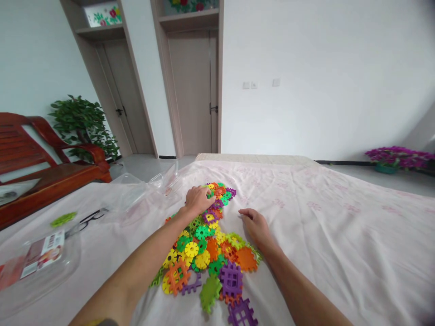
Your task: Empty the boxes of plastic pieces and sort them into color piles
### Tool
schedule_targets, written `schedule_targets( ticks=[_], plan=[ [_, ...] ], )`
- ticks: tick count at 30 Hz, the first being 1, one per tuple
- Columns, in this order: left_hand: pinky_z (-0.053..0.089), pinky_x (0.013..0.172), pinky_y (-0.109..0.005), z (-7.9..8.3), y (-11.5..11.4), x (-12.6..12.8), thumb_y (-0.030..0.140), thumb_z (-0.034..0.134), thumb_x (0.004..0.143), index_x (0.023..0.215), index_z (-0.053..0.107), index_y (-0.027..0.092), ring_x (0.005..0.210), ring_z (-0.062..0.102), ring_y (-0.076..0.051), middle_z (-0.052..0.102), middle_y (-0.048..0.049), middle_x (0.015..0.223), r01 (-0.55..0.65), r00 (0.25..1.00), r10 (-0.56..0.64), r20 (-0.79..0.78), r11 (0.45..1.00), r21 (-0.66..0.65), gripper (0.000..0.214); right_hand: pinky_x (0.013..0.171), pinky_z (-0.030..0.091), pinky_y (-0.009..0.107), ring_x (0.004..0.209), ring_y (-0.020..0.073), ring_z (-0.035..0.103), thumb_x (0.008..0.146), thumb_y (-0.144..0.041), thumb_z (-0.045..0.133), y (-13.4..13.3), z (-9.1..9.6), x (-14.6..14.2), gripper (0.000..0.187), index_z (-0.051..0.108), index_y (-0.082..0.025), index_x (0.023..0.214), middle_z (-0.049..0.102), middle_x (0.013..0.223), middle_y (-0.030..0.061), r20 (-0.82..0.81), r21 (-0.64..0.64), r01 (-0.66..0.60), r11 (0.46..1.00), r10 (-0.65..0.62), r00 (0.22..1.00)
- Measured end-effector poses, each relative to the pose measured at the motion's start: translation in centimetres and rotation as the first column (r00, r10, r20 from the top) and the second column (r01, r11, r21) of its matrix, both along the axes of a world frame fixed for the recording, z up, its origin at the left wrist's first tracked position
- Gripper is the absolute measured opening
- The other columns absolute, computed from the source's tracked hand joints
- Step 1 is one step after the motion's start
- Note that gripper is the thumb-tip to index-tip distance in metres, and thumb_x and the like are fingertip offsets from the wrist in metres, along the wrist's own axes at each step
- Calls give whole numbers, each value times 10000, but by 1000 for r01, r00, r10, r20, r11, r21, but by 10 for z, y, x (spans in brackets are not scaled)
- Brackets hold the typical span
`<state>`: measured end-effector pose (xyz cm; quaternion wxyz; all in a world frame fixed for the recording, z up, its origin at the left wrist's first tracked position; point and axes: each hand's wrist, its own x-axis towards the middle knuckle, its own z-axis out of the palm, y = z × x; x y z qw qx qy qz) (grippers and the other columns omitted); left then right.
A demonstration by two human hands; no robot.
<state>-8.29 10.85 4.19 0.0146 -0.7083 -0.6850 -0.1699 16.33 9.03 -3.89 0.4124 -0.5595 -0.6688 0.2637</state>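
Note:
A long, loose pile of plastic building pieces (204,233) lies on the bed cloth, mixing green, yellow, orange and purple. My left hand (198,200) rests over the far part of the pile, thumb and forefinger apart, with green pieces showing between them. Some of its fingers are hidden behind the hand. To the right of the pile, my right hand (255,226) is low over the cloth, fingers loosely stretched leftward and nothing visible in them. Nearer to me are a purple square window piece (231,280), a yellow snowflake disc (191,249) and an orange lattice square (178,275).
Clear plastic containers (127,192) and a labelled plastic lid (44,253) lie to the left. Near them are black-framed glasses (91,219) and a lime green piece (63,219). A pale flowered sheet (326,244) covers the surface. A wooden bench (50,154) stands at far left.

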Motion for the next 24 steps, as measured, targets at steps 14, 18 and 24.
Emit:
schedule_targets(
  ticks=[14, 18, 24],
  plan=[
    [198, 1054, -695, -9, 112, 66, 758, 562, 652, 1422, 432, 371, 1418, 234, -482, 297, -121, 1583, 90, 990, -130, -63, 896, -435, 871, 879, 449, 284, 961, 198, 640, 772, -115, 454, -7, 7, -7, 328, 729, -205, 927, 718, 982, 58, 99, 66, 36, 997, -43, 994],
    [274, 1046, -639, -13, 100, 65, 722, 570, 653, 1351, 503, 349, 1322, 415, -440, 411, -131, 1497, 125, 978, -181, -107, 910, -395, 794, 877, 443, 273, 954, 194, 635, 759, -94, 462, -7, 8, -6, 327, 731, -207, 906, 715, 974, 56, 119, 79, 20, 997, -30, 992],
    [376, 986, -573, -12, 51, 45, 561, 600, 680, 1214, 583, 269, 1184, 531, -395, 532, -148, 1304, 218, 951, -268, -157, 936, -278, 609, 875, 444, 285, 949, 198, 639, 769, -116, 465, -7, 7, -4, 311, 729, -204, 908, 719, 974, 54, 84, 75, 33, 997, -39, 996]
  ],
)
